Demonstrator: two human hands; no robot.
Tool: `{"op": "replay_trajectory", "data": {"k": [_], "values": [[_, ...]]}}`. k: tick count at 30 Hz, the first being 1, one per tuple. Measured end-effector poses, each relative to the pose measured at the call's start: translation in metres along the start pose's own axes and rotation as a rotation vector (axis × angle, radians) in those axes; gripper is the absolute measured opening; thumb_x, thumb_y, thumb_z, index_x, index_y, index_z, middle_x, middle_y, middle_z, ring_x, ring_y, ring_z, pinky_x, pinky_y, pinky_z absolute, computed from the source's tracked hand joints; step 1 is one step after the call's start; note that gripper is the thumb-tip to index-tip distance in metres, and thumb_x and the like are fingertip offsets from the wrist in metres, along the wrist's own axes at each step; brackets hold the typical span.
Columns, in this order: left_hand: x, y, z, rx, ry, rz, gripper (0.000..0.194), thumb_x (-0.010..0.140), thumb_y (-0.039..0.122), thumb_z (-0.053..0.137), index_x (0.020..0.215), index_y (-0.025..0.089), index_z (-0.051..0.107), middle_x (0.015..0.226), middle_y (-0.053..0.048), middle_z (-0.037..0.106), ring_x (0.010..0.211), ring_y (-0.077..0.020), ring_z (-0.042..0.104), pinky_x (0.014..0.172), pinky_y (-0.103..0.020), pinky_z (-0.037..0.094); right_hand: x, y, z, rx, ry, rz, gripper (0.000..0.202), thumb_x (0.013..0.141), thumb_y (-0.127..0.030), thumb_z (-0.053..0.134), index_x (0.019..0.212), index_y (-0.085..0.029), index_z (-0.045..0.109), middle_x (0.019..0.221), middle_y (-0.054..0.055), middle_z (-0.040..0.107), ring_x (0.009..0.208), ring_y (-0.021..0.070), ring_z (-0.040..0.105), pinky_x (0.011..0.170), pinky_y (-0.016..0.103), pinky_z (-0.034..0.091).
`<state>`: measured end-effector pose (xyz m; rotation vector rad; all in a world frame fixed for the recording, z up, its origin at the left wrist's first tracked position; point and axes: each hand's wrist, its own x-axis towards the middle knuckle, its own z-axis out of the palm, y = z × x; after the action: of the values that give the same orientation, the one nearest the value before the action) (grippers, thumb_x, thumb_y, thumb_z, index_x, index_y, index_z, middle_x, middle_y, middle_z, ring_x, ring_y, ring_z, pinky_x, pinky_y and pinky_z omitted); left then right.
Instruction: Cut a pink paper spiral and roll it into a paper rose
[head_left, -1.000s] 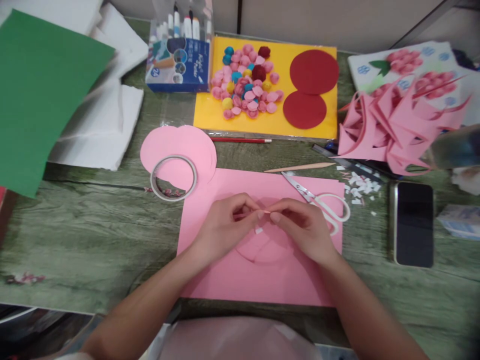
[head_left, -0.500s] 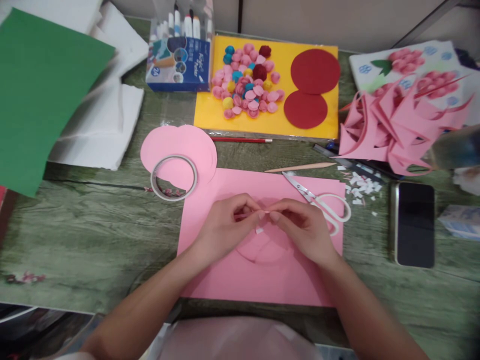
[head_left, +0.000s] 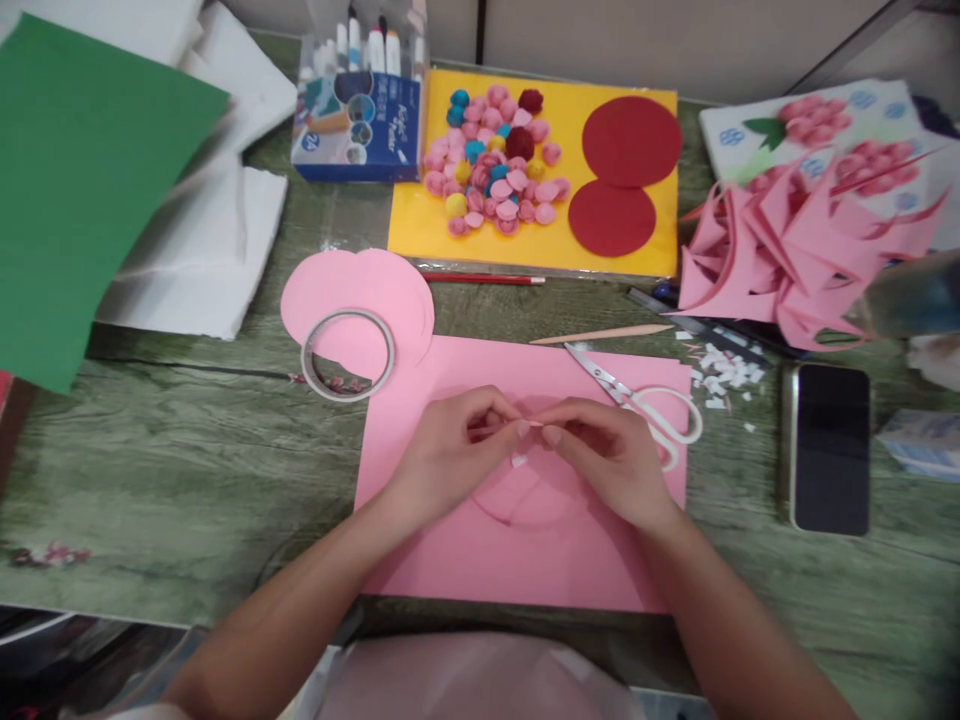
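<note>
Over the pink paper sheet [head_left: 420, 560], my left hand [head_left: 454, 450] and my right hand [head_left: 615, 455] meet fingertip to fingertip. Both are closed in a pinch on a thin pink paper strip [head_left: 535, 423], mostly covered by the fingers. A small white bit [head_left: 519, 460] shows just below my left fingertips. Beneath my hands, a curved pink paper piece [head_left: 517, 510] lies on the sheet, hard to tell from it. White-handled scissors [head_left: 645, 405] rest beyond my right hand, partly behind it. Up and left of my left hand, a tape roll [head_left: 306, 370] overlaps pink paper circles [head_left: 322, 285].
Rolled paper flowers [head_left: 502, 170] and two dark red circles [head_left: 630, 140] lie on a yellow sheet [head_left: 559, 250]. A marker box [head_left: 356, 130] stands behind. Pink offcuts [head_left: 795, 240] and a phone [head_left: 832, 450] are at right; a green sheet [head_left: 97, 180] lies left.
The fingertips and the pink paper strip between them have shifted very slightly. Everything else stays where it was.
</note>
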<state>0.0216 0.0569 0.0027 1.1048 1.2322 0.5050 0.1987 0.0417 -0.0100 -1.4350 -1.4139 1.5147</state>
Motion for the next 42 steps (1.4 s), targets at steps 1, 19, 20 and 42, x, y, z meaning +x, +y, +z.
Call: {"op": "replay_trajectory", "data": {"k": [1, 19, 20, 42], "values": [[0.0003, -0.0004, 0.0001, -0.001, 0.0, 0.003, 0.018, 0.079, 0.032, 0.057, 0.075, 0.015, 0.059, 0.068, 0.002, 0.058, 0.06, -0.0076, 0.051, 0.057, -0.019, 0.04, 0.0, 0.0003, 0.0004, 0.003, 0.002, 0.0, 0.008, 0.08, -0.022, 0.062, 0.082, -0.023, 0.07, 0.076, 0.0, 0.069, 0.068, 0.0128, 0.06, 0.06, 0.024, 0.045], [-0.0006, 0.0005, 0.0005, 0.007, 0.0, 0.001, 0.017, 0.079, 0.031, 0.056, 0.074, 0.014, 0.059, 0.069, 0.001, 0.059, 0.061, -0.0083, 0.051, 0.058, -0.02, 0.041, 0.0011, -0.0008, 0.0011, -0.04, 0.014, 0.004, 0.01, 0.079, -0.028, 0.062, 0.079, -0.02, 0.069, 0.075, 0.003, 0.069, 0.067, 0.0152, 0.061, 0.059, 0.027, 0.047], [-0.0007, 0.0002, 0.0005, 0.007, 0.0, 0.004, 0.017, 0.079, 0.031, 0.056, 0.074, 0.014, 0.059, 0.068, 0.001, 0.059, 0.061, -0.0084, 0.051, 0.058, -0.02, 0.041, 0.001, -0.0008, 0.0011, -0.042, 0.013, 0.008, 0.01, 0.079, -0.028, 0.062, 0.079, -0.02, 0.069, 0.075, 0.003, 0.069, 0.067, 0.0151, 0.06, 0.059, 0.027, 0.047], [-0.0003, 0.0016, 0.0004, 0.014, -0.004, 0.027, 0.016, 0.078, 0.029, 0.057, 0.072, 0.015, 0.061, 0.068, 0.001, 0.062, 0.062, -0.0088, 0.053, 0.059, -0.019, 0.041, 0.0016, -0.0031, 0.0022, -0.044, 0.016, 0.025, 0.013, 0.077, -0.031, 0.064, 0.075, -0.02, 0.068, 0.07, 0.003, 0.068, 0.063, 0.0145, 0.059, 0.056, 0.026, 0.046]]}}
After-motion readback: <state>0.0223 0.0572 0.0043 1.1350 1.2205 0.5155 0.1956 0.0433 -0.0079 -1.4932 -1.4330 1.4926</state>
